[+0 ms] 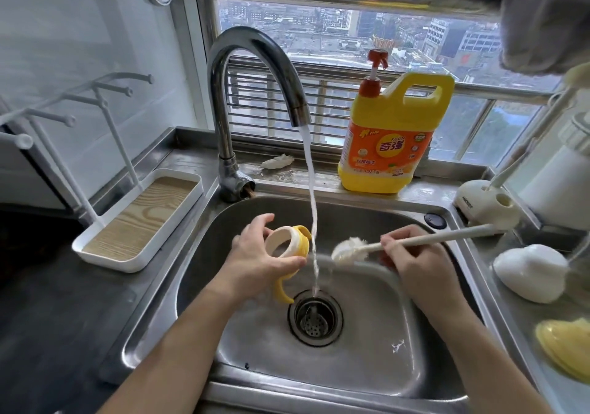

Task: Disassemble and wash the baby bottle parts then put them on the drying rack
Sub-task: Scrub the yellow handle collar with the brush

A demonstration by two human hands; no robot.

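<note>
My left hand (255, 259) grips a yellow and cream bottle collar ring (292, 243) with curved yellow handles over the steel sink (351, 215), just left of the running water stream (311, 196). My right hand (412, 254) pinches the long white handle of a bottle brush (349, 249), whose white bristle head sits just right of the stream, close to the ring. A white drying rack (140, 219) with pegs and a wood-pattern tray stands on the left counter.
The faucet (252, 72) arches over the sink's back. A yellow detergent jug (392, 136) stands on the sill. On the right counter lie a brush holder (485, 203), a white rounded part (530, 273), a yellow part (565, 350) and a white bottle (558, 184).
</note>
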